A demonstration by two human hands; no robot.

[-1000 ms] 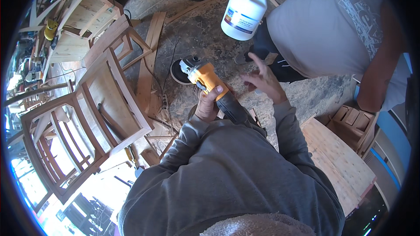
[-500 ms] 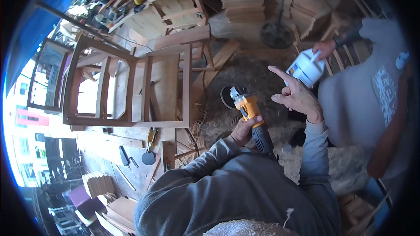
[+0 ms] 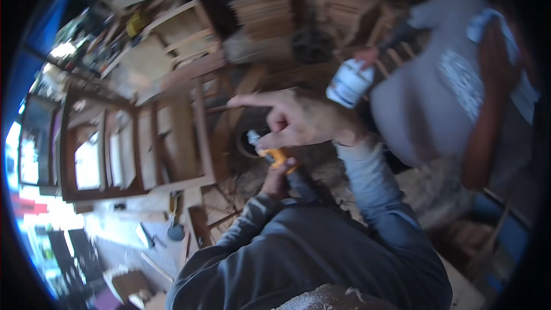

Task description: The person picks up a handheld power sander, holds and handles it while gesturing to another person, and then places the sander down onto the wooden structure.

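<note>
I observe a dark grey long-sleeved top (image 3: 304, 252), creased. Right sleeve (image 3: 373, 178): loose, paler toward the wrist. Left sleeve (image 3: 249, 213): wrinkled. Right hand (image 3: 307, 117) and left hand (image 3: 276, 183): ungloved. Pale, fuzzy fabric (image 3: 321, 299) shows at the lower edge.

Dark, stained floor (image 3: 423, 196) right of large wooden frame (image 3: 202, 135). On it, just right of frame: long wood plank (image 3: 236, 110). Beyond frame, farther right: stacked boards (image 3: 262, 15) and dark round wheel-like base (image 3: 313, 46), blurred. At frame's near side: pale grey surface (image 3: 109, 225), table or floor unclear. On it, near frame: yellow-handled tool with round grey end (image 3: 175, 232), dark flat tool (image 3: 151, 236); farther from frame, thin wood strip (image 3: 156, 267).
</note>
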